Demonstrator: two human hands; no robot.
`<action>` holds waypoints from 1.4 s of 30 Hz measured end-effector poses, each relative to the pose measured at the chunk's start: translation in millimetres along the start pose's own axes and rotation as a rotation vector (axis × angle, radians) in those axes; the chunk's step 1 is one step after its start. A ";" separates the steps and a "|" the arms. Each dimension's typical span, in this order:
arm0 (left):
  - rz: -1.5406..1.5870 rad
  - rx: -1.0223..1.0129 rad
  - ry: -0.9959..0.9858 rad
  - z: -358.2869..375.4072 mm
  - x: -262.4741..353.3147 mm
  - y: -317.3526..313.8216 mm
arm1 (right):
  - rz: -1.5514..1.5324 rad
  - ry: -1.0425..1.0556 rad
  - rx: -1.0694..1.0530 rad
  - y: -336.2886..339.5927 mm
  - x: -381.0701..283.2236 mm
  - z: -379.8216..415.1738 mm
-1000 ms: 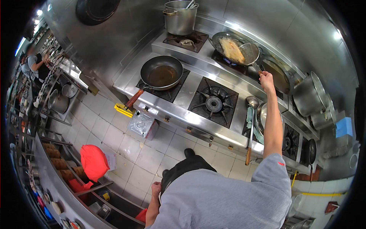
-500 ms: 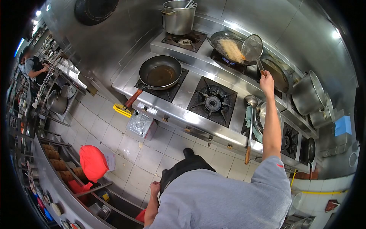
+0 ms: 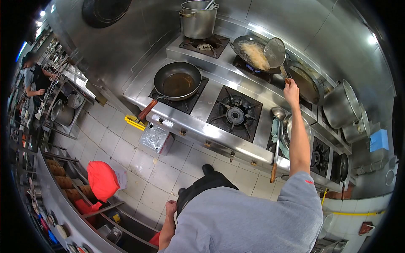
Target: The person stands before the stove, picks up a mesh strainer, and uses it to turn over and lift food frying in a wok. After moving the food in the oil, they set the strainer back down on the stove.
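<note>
Right hand point(image 3: 291, 89) grips strainer point(image 3: 275, 52) handle | strainer lowered toward wok point(image 3: 253, 52)

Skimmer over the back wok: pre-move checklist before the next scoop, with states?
1. Grip: right hand closed on the skimmer handle: ok.
2. Skimmer bowl over the wok rim: ok.
3. Fried food in the wok: ok.
4. Skimmer bowl empty: cannot tell.
5. Left hand down at the side, away from the burners: ok.
6. Front frying pan clear of the reaching arm: ok.
</note>
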State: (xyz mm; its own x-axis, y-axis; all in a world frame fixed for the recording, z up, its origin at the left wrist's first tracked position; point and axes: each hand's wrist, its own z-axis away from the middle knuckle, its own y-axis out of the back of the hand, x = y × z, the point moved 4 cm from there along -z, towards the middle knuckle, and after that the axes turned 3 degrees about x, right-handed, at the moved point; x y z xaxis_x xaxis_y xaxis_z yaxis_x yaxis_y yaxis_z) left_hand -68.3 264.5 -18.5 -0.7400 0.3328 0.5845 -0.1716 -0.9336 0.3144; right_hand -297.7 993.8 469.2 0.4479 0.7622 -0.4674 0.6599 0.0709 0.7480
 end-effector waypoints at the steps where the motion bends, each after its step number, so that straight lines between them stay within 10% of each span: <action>1: -0.010 -0.011 0.002 0.9 2.8 -0.8 | 0.009 -0.007 -0.022 -4.3 1.3 -1.2; 13: 0.010 0.001 -0.014 -9.7 0.8 -11.4 | -0.716 -0.610 -0.328 -55.7 43.0 -28.0; 42: 0.041 0.026 0.013 1.1 11.4 1.6 | -0.994 -0.568 -0.305 -73.1 35.0 0.6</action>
State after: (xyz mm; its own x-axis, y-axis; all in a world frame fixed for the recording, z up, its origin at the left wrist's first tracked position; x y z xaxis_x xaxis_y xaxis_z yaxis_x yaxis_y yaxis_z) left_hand -76.3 266.9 -10.5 -0.7548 0.2920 0.5874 -0.1237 -0.9428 0.3097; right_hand -329.9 1014.9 397.8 0.0740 -0.1043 -0.9918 0.7330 0.6800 -0.0168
